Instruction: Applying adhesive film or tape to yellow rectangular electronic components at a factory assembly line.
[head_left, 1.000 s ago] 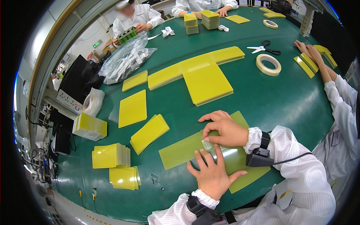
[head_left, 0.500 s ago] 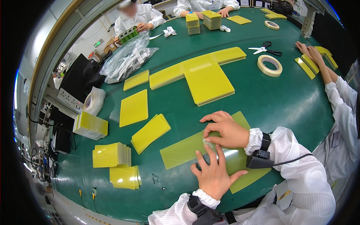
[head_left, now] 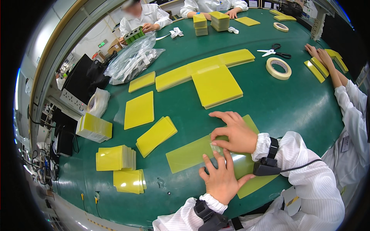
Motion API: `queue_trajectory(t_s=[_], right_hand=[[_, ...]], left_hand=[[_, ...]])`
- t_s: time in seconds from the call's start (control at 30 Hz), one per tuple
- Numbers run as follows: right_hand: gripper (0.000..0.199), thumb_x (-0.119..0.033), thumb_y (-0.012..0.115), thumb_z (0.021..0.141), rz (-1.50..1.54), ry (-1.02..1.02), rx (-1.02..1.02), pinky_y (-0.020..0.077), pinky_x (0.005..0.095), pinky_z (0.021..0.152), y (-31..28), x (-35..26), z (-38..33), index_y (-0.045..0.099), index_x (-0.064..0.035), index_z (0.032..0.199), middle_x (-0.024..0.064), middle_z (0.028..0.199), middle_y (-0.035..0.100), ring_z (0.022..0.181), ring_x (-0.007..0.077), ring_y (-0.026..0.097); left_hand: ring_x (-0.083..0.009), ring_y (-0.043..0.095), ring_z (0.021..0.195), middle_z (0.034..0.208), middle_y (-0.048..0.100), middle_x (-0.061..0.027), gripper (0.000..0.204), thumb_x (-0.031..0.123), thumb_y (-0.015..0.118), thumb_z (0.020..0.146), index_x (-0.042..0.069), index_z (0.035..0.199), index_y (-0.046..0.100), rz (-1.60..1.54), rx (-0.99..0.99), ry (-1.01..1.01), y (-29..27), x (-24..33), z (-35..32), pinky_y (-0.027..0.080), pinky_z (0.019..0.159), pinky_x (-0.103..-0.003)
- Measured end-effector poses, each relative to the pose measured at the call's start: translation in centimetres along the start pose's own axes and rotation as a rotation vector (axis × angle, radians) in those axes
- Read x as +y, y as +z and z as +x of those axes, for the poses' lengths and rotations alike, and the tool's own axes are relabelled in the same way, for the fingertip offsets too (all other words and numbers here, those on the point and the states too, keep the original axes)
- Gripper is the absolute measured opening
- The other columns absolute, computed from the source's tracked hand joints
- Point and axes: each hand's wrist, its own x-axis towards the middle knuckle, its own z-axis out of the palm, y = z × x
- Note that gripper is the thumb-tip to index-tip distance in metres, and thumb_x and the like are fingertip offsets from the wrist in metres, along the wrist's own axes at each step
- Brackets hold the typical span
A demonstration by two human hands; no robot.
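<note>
Thin translucent yellow-green sheets lie edge to edge in front of me: one sheet [head_left: 188, 154] reaches left, and another sheet [head_left: 254, 184] lies under my hands. A small strip of clear tape [head_left: 216, 148] shows where they meet. My right hand [head_left: 237, 134] pinches thumb and index finger at this strip, its other fingers raised and curved. Nearer to me, my left hand [head_left: 222, 179] is spread, fingertips resting by the tape and thumb out on the right sheet. Nothing is gripped in it.
Yellow sheets in a T shape [head_left: 217, 86], stacked yellow sheets [head_left: 110, 159] and a wrapped block [head_left: 94, 128] occupy the green table [head_left: 293, 104]. Scissors [head_left: 274, 51] and a tape roll [head_left: 278, 68] lie far right. Other people's hands work around the far and right edges.
My right index finger and thumb have parted slightly from my left fingertips, showing more of the tape strip. The sheets stay in place; the view has shifted slightly.
</note>
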Motion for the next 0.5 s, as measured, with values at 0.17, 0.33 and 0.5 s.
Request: queue_trajectory(t_s=[0.17,0.33,0.5], right_hand=[[0.033,-0.029,0.072,0.072,-0.243,-0.073,0.075,0.0317,0.0445,0.097,-0.4,-1.0,0.1,0.064,-0.0172,0.101,0.0099,0.134,0.041,0.117,0.0332,0.04],[0.092,-0.033,0.078,0.063,-0.246,0.066,0.134,0.0311,0.0437,0.1,-0.4,-0.5,0.2,0.029,-0.0077,0.137,0.0141,0.14,0.031,0.12,0.0361,0.035],[0.093,-0.032,0.079,0.063,-0.099,0.051,0.071,0.0291,0.0451,0.101,0.3,-0.3,0.4,0.028,-0.0067,0.137,0.0155,0.138,0.03,0.121,0.0363,0.033]], left_hand=[[-0.0453,0.041,0.11,0.127,0.041,-0.0199,0.097,0.071,0.057,0.066,0.002,0.131,0.041,-0.003,-0.028,-0.014,-0.1,0.0,0.0,0.032,0.076,-0.05],[-0.0456,0.041,0.112,0.126,0.042,-0.0197,0.097,0.072,0.056,0.066,0.001,0.131,0.041,-0.041,-0.001,-0.018,0.2,0.0,-0.2,0.032,0.075,-0.049],[-0.0463,0.04,0.111,0.124,0.043,-0.0199,0.098,0.076,0.051,0.067,0.001,0.13,0.042,-0.053,0.022,-0.006,0.4,-0.1,-0.3,0.032,0.075,-0.049]])
